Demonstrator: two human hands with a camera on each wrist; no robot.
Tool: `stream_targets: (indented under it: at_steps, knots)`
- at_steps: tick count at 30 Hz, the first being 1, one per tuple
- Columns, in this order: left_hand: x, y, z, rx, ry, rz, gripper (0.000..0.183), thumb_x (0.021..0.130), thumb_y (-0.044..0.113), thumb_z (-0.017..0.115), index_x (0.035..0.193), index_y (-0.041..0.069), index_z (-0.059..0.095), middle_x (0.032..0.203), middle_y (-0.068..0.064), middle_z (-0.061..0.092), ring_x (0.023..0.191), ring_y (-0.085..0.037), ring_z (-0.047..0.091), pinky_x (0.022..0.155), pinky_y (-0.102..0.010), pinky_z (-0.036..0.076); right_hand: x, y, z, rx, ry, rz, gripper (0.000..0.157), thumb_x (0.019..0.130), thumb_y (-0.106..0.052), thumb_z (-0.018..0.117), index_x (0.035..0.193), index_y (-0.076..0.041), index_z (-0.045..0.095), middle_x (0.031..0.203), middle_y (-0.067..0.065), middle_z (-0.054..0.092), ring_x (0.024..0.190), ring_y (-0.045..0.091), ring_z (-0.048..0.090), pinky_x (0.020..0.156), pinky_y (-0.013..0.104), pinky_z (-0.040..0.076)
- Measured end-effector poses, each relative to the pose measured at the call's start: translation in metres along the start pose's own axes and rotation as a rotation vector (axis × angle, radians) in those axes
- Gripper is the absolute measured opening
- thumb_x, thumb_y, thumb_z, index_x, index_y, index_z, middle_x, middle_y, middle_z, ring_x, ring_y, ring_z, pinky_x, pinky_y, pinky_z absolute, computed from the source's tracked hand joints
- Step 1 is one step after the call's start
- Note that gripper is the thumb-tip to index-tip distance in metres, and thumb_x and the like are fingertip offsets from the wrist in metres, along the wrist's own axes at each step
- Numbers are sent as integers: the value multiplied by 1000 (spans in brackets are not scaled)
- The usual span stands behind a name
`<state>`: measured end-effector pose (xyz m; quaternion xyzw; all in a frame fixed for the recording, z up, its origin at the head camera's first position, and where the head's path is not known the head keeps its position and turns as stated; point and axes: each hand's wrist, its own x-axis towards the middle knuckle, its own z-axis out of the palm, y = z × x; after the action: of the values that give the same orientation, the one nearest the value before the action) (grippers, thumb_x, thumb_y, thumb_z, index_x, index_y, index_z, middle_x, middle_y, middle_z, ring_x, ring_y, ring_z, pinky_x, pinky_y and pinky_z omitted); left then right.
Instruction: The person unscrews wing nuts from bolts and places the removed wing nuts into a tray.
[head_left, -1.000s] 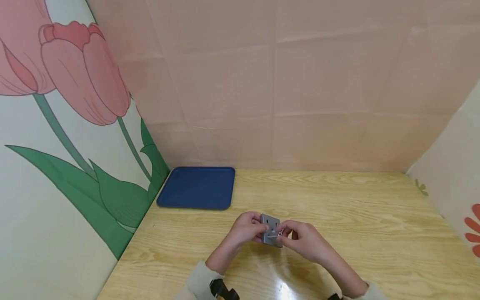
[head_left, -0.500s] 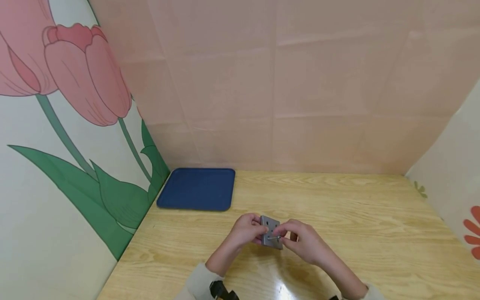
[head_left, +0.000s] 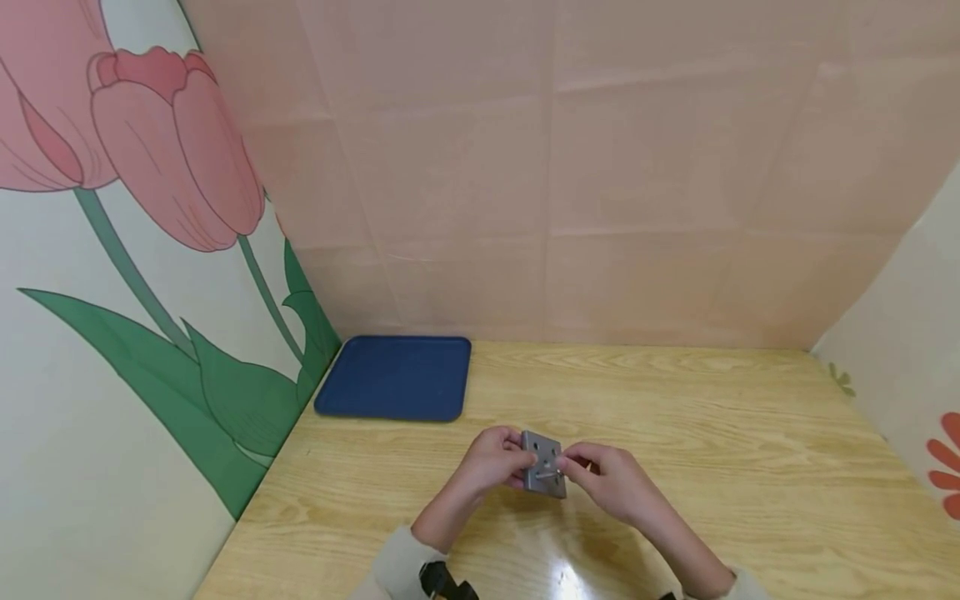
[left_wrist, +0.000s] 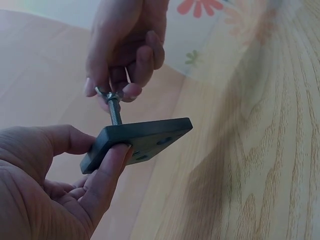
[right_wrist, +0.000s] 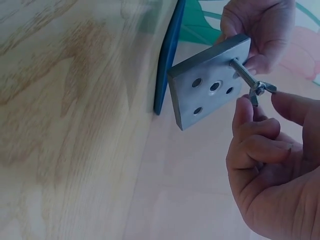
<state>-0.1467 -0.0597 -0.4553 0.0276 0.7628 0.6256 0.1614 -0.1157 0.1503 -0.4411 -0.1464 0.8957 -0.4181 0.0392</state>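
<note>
My left hand (head_left: pixel 491 458) grips a square grey metal plate (right_wrist: pixel 206 69) by one edge, thumb on one face and fingers behind. The plate is held tilted above the table, with several holes in its face. From near one corner a threaded bolt (right_wrist: pixel 243 73) sticks out, bearing a wing nut (right_wrist: pixel 259 89) near its end. My right hand (head_left: pixel 611 479) has thumb and forefinger at the wings of this nut, pinching it. In the left wrist view, the bolt shank (left_wrist: pixel 115 114) shows between the plate and the right fingertips.
A blue tray (head_left: pixel 393 379) lies at the back left of the wood-grain table (head_left: pixel 675 400). Behind the table hangs a pinkish sheet (head_left: pixel 637 167). Walls with printed flowers stand at the left and right.
The right thumb and fingers have shifted about the wing nut, spreading and then coming together. The left hand and the plate stay almost where they were.
</note>
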Motion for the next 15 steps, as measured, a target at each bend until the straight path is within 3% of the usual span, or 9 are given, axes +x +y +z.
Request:
stream_targets:
  at_steps: [8, 15]
  knots:
    - [0, -1, 0, -9, 7, 4, 20, 87, 4, 73, 104, -2, 64, 84, -9, 67, 65, -18, 68, 63, -43, 63, -2, 2, -1, -7, -44, -88, 20, 96, -31, 70, 103, -13, 75, 85, -7, 65, 61, 8, 50, 51, 22, 42]
    - [-1, 0, 1, -16, 8, 4, 20, 86, 2, 73, 103, -3, 64, 82, -9, 65, 63, -18, 66, 64, -45, 63, -3, 2, -3, 10, -79, -139, 15, 92, -18, 74, 106, -13, 72, 84, -7, 64, 56, 2, 46, 47, 20, 40]
